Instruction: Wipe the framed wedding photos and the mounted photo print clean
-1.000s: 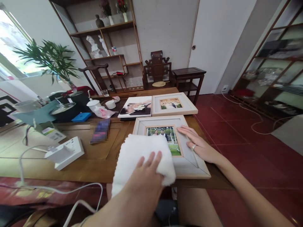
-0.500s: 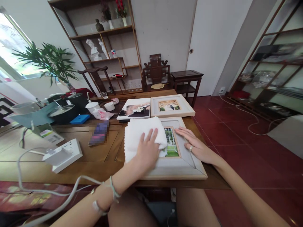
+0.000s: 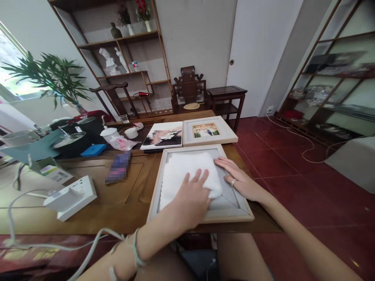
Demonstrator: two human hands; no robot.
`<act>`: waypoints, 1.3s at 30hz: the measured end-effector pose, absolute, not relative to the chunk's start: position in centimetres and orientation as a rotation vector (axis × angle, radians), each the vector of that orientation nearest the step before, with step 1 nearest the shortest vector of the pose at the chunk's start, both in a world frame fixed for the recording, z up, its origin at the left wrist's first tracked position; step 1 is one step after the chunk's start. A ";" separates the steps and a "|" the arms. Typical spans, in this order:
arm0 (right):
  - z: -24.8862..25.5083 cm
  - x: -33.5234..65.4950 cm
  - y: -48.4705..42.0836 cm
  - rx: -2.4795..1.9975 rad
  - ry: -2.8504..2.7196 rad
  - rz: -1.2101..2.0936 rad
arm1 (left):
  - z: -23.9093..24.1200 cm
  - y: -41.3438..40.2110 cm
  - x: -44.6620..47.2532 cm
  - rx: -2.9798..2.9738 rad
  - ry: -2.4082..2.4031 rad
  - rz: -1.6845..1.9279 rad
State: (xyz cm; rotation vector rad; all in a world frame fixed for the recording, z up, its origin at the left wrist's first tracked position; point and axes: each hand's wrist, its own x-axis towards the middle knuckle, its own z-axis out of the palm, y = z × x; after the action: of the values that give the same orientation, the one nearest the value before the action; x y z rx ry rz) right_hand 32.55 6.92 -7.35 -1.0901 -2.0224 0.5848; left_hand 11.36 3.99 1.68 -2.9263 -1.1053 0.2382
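Observation:
My left hand (image 3: pixel 195 197) lies with its fingers spread on a folded white cloth (image 3: pixel 187 164), pressing it against the picture frame (image 3: pixel 155 187). That frame lies flat at the table's near edge, pale wood outside with a light grey inner border. The cloth covers the picture in its middle. On the frame's right side rests my right hand (image 3: pixel 238 179), fingers stretched out over the inner border, a ring on one finger. Behind it are a second framed picture (image 3: pixel 206 132) and, to its left, a white-edged photo panel (image 3: pixel 164 134).
A white power strip (image 3: pixel 79 197) with a plugged-in adapter and cables sits on the wooden table (image 3: pixel 137 210) at left. Beyond it are a blue box (image 3: pixel 93 150), a white teapot (image 3: pixel 109 133) and dark pots. A chair (image 3: pixel 189 89) and side table (image 3: pixel 227 93) stand behind.
My left hand has slid the cloth rightward over the frame, and the picture that showed beside it is now covered. My right hand stays on the frame's right side. The view has shifted slightly.

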 end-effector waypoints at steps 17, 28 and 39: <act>-7.1 32.4 6.9 -1.096 -1.979 0.638 | 0.7 4.2 12.7 -2.755 -1.308 0.151; -6.6 31.9 6.3 -1.135 -1.816 0.714 | 0.6 8.6 15.1 -2.845 -1.157 0.089; -6.6 32.2 6.8 -1.041 -2.023 0.619 | 3.2 -2.0 11.0 -3.033 -0.825 0.324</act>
State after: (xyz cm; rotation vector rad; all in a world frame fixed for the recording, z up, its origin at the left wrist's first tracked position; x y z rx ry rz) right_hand 32.21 6.76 -6.59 -1.0411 -2.0235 0.6193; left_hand 11.02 -2.00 3.17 -3.0331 -0.8254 0.3240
